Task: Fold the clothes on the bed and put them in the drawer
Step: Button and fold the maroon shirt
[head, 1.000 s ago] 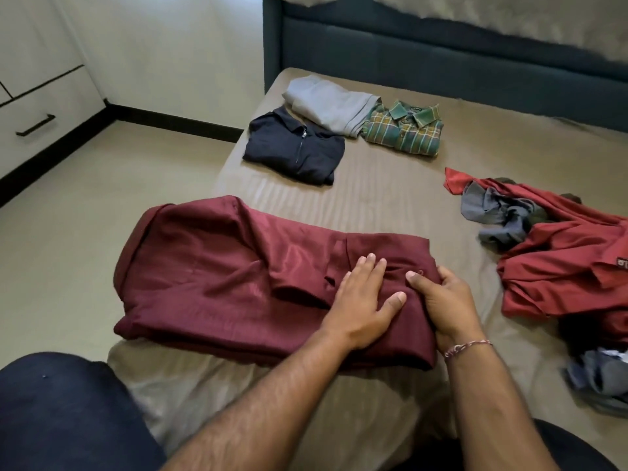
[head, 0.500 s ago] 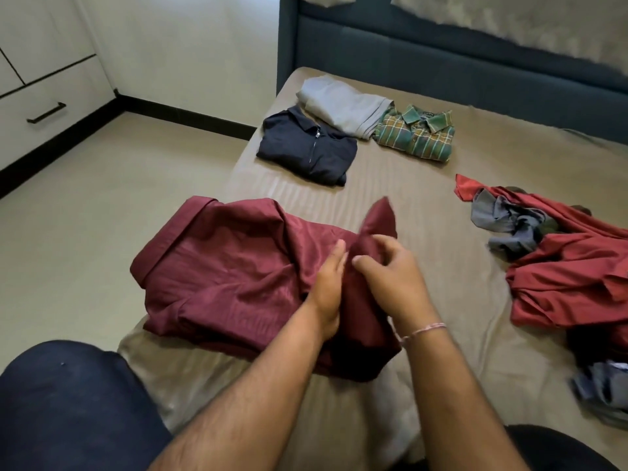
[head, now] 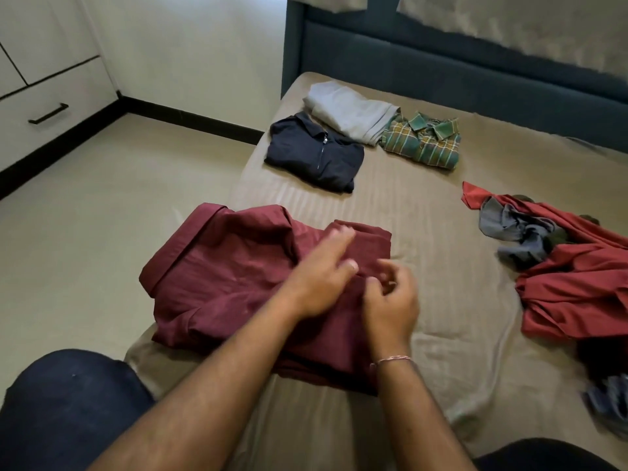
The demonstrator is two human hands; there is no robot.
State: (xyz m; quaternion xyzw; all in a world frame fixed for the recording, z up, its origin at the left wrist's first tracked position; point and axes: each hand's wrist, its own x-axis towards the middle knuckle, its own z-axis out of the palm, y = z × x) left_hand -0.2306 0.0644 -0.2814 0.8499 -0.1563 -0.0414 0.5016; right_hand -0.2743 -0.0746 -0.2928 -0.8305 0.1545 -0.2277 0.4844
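Half a second back the right hand had the maroon garment's right end pinched and raised; now that end lies folded over onto the rest, and the hand hovers just above it with fingers loosely curled and blurred, so whether it has any cloth in its grasp cannot be told. Meanwhile the left hand has gone flat, fingers straight and spread, pressing on the folded layer beside the right. A thin bracelet circles the right wrist. Lying near the bed's front left corner, the maroon garment has its collar end reaching to the left edge, close to the drop to the floor. To the right of the hands a bare stretch of tan striped sheet runs toward an unfolded red and grey pile at the right side. Farther up the mattress three folded pieces sit close together: a dark zip top, a grey piece overlapping its far edge, and a green plaid shirt. Beyond them rises a dark blue headboard. Across the open floor, at the left wall, stands a white drawer with a black handle, closed.
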